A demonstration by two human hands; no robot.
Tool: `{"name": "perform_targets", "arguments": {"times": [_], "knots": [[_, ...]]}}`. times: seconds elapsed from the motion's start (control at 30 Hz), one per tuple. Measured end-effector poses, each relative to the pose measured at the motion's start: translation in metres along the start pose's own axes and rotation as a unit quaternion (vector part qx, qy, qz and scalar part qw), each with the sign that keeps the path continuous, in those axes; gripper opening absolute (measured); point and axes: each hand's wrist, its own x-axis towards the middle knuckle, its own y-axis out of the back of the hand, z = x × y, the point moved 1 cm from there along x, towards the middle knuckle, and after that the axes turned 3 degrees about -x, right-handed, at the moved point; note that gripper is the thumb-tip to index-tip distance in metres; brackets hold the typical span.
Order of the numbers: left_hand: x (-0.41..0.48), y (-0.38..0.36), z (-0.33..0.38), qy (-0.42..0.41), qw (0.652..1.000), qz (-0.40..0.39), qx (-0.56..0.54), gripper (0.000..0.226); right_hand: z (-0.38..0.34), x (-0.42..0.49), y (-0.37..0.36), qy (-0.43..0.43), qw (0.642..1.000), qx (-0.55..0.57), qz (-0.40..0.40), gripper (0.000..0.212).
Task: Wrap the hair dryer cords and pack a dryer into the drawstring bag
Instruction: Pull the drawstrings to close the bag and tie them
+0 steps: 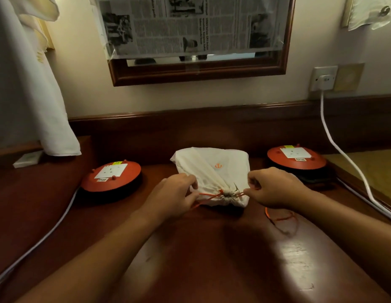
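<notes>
A white drawstring bag with an orange logo lies bulging on the dark wooden desk, its mouth gathered tight toward me. Whatever fills it is hidden. An orange drawstring runs out of both sides of the cinched mouth. My left hand pinches the string on the left side of the mouth. My right hand pinches the string on the right side. A loose loop of orange cord lies on the desk below my right hand.
Two red extension cord reels with white sockets sit on the desk, one at the left and one at the right. A white cable hangs from the wall socket. A white towel hangs at left. A newspaper-covered mirror is ahead.
</notes>
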Motion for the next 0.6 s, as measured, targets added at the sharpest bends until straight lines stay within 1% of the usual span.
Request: {"name": "perform_targets", "arguments": {"times": [0.13,0.2,0.3,0.4,0.53,0.6], "knots": [[-0.002,0.013,-0.004,0.004,0.998,-0.025,0.055,0.028,0.004,-0.003,0.011,0.002,0.998,-0.066,0.018,0.041],[-0.004,0.015,-0.007,0.011,0.997,-0.037,0.074,0.033,0.006,-0.003,0.012,-0.010,0.996,-0.080,0.037,0.046],[-0.009,0.017,-0.016,0.017,0.993,-0.050,0.106,0.041,0.012,-0.004,0.009,-0.027,0.995,-0.088,0.045,0.048],[-0.015,0.015,-0.026,0.037,0.994,-0.066,0.075,0.044,0.021,-0.006,0.001,-0.033,0.994,-0.067,0.079,0.049],[-0.009,0.018,-0.041,0.067,0.997,-0.045,-0.008,0.049,0.024,-0.003,-0.013,-0.052,0.992,-0.013,0.115,0.042],[-0.004,0.019,-0.043,0.071,0.996,-0.049,-0.022,0.049,0.024,-0.002,-0.016,-0.063,0.991,-0.009,0.121,0.042]]}}
